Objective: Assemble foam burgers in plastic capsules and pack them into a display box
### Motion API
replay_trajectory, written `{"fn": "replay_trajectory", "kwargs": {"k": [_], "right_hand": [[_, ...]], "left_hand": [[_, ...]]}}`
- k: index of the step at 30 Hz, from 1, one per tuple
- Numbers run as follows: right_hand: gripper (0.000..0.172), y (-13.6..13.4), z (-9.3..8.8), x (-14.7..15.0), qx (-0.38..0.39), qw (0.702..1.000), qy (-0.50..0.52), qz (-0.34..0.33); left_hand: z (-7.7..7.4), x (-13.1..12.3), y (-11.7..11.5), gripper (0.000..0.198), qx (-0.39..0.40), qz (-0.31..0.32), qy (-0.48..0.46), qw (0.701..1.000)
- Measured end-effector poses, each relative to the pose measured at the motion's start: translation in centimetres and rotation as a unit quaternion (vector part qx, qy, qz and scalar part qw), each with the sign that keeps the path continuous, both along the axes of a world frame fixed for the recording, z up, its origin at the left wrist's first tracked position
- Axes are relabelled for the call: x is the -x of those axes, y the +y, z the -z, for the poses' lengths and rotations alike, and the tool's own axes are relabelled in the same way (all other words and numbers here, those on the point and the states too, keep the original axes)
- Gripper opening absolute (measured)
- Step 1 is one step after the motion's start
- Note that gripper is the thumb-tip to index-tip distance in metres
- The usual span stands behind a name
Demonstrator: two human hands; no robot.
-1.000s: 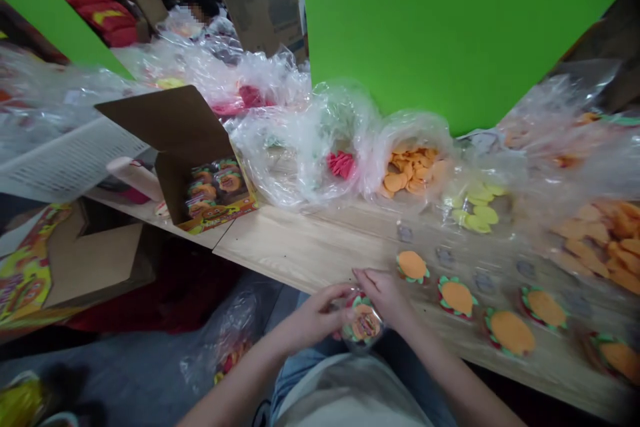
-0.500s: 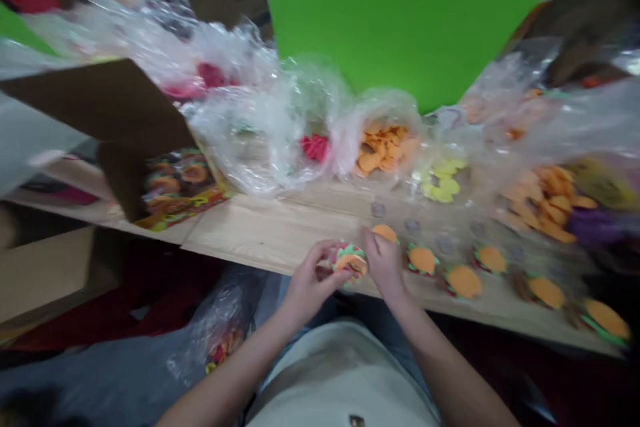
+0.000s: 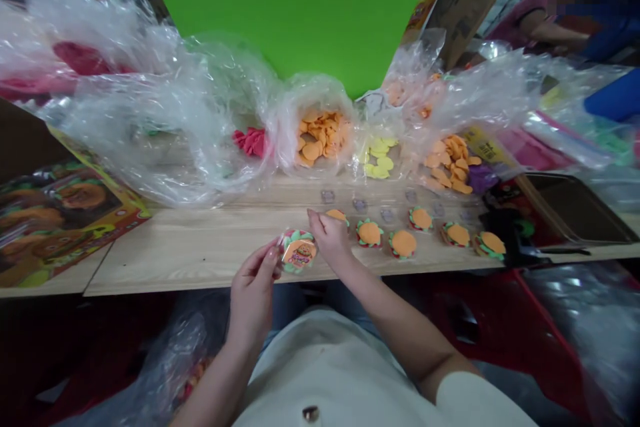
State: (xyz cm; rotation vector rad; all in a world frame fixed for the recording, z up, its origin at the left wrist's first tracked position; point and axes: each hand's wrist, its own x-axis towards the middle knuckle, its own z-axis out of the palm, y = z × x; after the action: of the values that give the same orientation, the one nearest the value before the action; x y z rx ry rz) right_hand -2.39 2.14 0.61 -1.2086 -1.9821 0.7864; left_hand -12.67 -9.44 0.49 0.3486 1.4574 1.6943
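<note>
In my left hand point(image 3: 256, 283) is a small burger in a clear wrapper point(image 3: 299, 251), its thumb and fingers closed on the left edge. The wrapper has a printed burger picture, with green frills around an orange top. My right hand point(image 3: 331, 240) is closed just right of the wrapper, thumb tip up; whatever its fingers hold is hidden. Beside it an orange-topped burger point(image 3: 337, 215) is partly covered by the hand. Several more burgers lie to the right, among them one burger point(image 3: 369, 233) and another burger point(image 3: 403, 243).
Small clear pieces point(image 3: 360, 203) lie behind the burgers. Farther back are plastic bags of orange discs point(image 3: 323, 137), yellow pieces point(image 3: 380, 157) and pink pieces point(image 3: 251, 141). A display box point(image 3: 115, 217) of burgers stands left, a dark tray point(image 3: 575, 207) right. A green panel point(image 3: 300, 13) rises behind.
The view has swung to the right. The wrapped burger in my left hand now shows its printed face more fully, and my right hand stays close beside it.
</note>
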Motion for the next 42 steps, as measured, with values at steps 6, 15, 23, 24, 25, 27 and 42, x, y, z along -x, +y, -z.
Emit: {"fn": "replay_trajectory", "kwargs": {"k": [6,15,23,24,25,27,42], "right_hand": [[0.046,-1.3,0.9,-0.5,0.023,0.999,0.029,0.019],[0.044,-5.7,3.3,-2.7,0.110,0.988,0.055,0.097],[0.045,-8.0,2.5,-4.2,0.118,0.981,-0.143,-0.065],[0.046,-8.0,2.4,-4.2,0.121,0.975,-0.165,-0.085],[0.047,-7.9,2.3,-4.2,0.122,0.970,-0.182,-0.101],[0.046,-7.9,2.4,-4.4,0.116,0.965,-0.209,-0.112],[0.042,-7.4,4.4,-5.1,0.028,0.948,-0.234,-0.214]], "left_hand": [[0.5,0.4,0.0,0.031,0.018,0.016,-0.016,1.000],[0.3,-0.6,-2.7,0.026,0.039,0.039,-0.125,0.991],[0.9,-0.7,-5.2,0.032,0.212,0.222,-0.184,0.934],[1.0,-0.9,-5.3,0.034,0.228,0.238,-0.182,0.926],[1.1,-1.2,-5.5,0.035,0.241,0.248,-0.174,0.922],[1.4,-1.5,-5.7,0.036,0.258,0.254,-0.140,0.922],[1.6,-0.9,-5.3,0.042,0.269,0.320,-0.004,0.909]]}}
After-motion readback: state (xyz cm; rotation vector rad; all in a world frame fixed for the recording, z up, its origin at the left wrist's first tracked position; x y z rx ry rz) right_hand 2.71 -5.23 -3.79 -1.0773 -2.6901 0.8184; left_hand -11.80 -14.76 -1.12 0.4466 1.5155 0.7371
